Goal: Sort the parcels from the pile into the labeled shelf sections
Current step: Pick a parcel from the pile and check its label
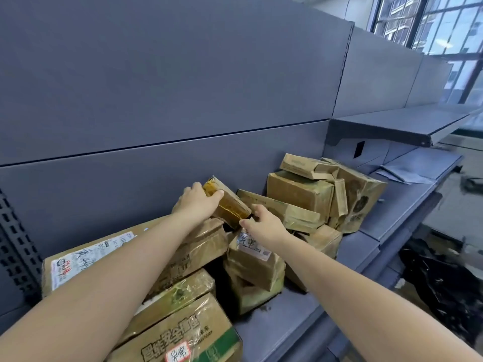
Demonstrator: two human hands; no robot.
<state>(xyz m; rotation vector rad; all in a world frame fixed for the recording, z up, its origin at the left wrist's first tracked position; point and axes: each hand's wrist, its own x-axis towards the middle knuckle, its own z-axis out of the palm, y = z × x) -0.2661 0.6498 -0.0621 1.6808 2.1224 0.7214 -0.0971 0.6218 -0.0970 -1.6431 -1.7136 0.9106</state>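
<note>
**Mia:** What is the person holding?

**Ben:** The left hand [197, 202] has its fingers curled round a small taped parcel [227, 202], in the middle of the frame. The parcel is tilted, on top of the pile of parcels [183, 257]. The right hand [264, 222] has its fingers loosely out and touches the low end of that same parcel. It is not really gripping it.

**Mia:** Where is the pile?

**Ben:** On the lower shelf [300, 322], from the lower left of the frame to the middle. More brown boxes [300, 190] are stacked at the middle right.

**Mia:** Is the sorting nearly done?

**Ben:** I don't think so. Lots of parcels are still heaped together. The upper shelf [392, 126], at the right of the frame, has no parcels that I can see. I can't see any section labels.

**Mia:** So what is left?

**Ben:** Almost all of it, I think. This parcel isn't lifted away yet.
</note>
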